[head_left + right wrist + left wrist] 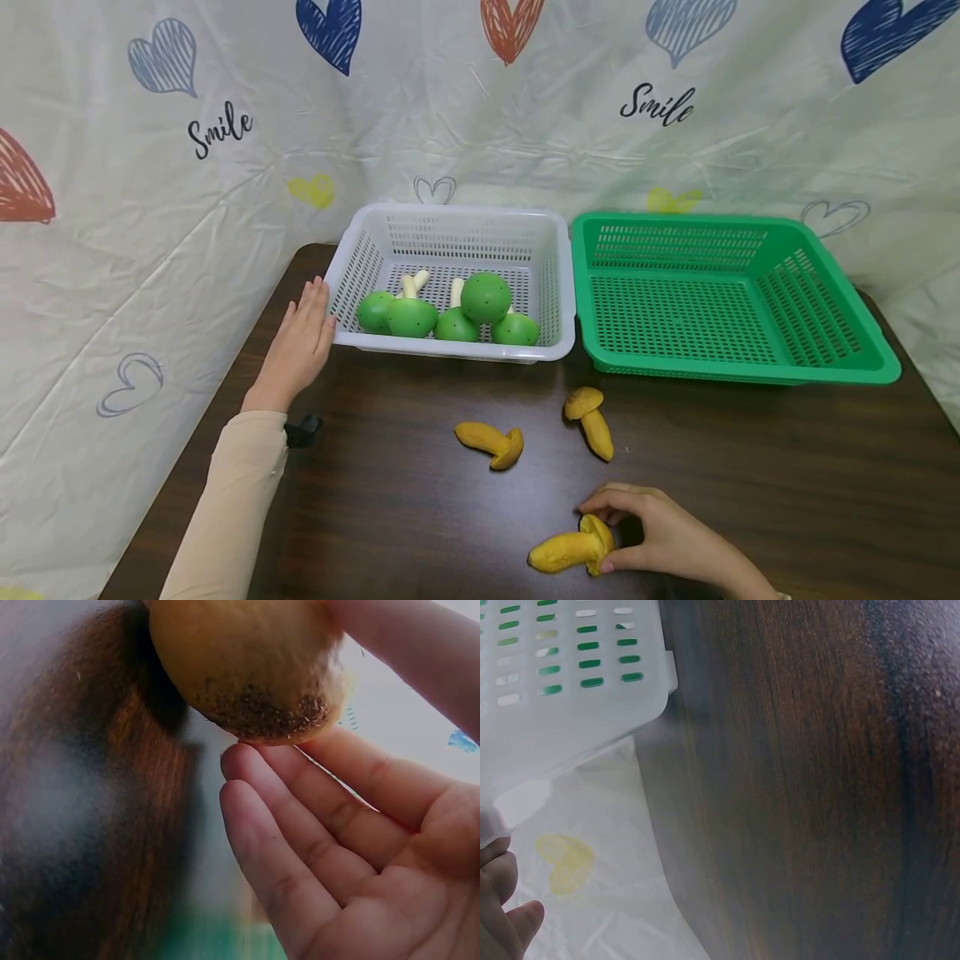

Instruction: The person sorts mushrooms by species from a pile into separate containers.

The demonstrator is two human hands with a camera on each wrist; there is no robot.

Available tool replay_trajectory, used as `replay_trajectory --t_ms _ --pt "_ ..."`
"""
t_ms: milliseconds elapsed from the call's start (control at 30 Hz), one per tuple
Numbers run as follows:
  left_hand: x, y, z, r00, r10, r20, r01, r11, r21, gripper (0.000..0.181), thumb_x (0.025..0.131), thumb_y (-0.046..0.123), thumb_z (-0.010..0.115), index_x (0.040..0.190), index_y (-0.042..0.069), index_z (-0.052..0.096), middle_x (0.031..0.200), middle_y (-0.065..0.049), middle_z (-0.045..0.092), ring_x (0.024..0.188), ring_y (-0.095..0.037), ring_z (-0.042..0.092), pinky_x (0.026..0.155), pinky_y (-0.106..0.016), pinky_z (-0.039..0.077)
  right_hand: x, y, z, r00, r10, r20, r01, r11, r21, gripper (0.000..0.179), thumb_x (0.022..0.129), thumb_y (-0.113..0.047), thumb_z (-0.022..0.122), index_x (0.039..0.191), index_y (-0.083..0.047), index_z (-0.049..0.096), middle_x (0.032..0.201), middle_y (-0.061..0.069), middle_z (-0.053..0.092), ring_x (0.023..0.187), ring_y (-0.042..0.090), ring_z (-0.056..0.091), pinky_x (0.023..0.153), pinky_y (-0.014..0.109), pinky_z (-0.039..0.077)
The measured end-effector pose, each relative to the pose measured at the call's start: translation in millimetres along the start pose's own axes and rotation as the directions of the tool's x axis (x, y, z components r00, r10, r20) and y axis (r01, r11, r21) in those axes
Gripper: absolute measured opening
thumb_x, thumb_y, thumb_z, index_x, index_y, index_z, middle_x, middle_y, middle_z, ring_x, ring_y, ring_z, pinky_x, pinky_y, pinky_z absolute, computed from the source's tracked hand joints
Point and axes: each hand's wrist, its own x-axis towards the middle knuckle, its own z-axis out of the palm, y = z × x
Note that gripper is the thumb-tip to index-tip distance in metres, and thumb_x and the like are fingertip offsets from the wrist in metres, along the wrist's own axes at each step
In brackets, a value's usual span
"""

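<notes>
My right hand (656,533) pinches a yellow mushroom (566,552) by its cap, thumb on the near side and fingers on the far side. In the right wrist view the cap (251,667) fills the top, with dark specks at its lower edge. The stem points left, low over or on the table; I cannot tell which. My left hand (296,342) lies with straight fingers against the left rim of a white basket (450,348). Two more yellow mushrooms lie on the table, one in the middle (487,442) and one farther right (592,421).
Inside the white basket sit several green-capped mushrooms (486,297) with pale stems. A green basket (738,372) stands to its right, with no items seen in it. Both stand at the back of the dark wooden table (390,517), before a heart-printed cloth (480,117).
</notes>
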Motion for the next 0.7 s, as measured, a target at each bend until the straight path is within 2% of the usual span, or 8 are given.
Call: replay_trajectory --t_ms 300,700 --pt "-0.8 -0.8 0.4 1.0 0.001 -0.003 -0.001 1.0 0.005 0.056 0.102 0.022 0.033 0.147 -0.006 0.017 0.155 -0.019 0.014 0.143 -0.031 0.01 0.112 -0.054 0.011 2.4 0.9 1.1 0.999 -0.037 -0.019 0.037 0.999 0.0 0.04 0.076 -0.023 0.079 0.11 -0.009 0.063 0.104 -0.002 0.065 0.087 0.004 0.059 0.07 0.026 0.053" --pt "-0.8 -2.5 2.2 1.0 0.004 -0.005 -0.004 1.0 0.001 0.056 0.102 0.022 0.033 0.147 -0.006 0.017 0.155 -0.019 0.014 0.143 -0.032 0.011 0.112 -0.052 0.009 4.5 -5.7 -6.3 0.993 -0.039 -0.113 0.038 0.999 -0.011 0.037 0.075 -0.02 0.08 0.107 -0.009 0.065 0.102 0.0 0.066 0.086 0.006 0.06 0.069 0.028 0.053"
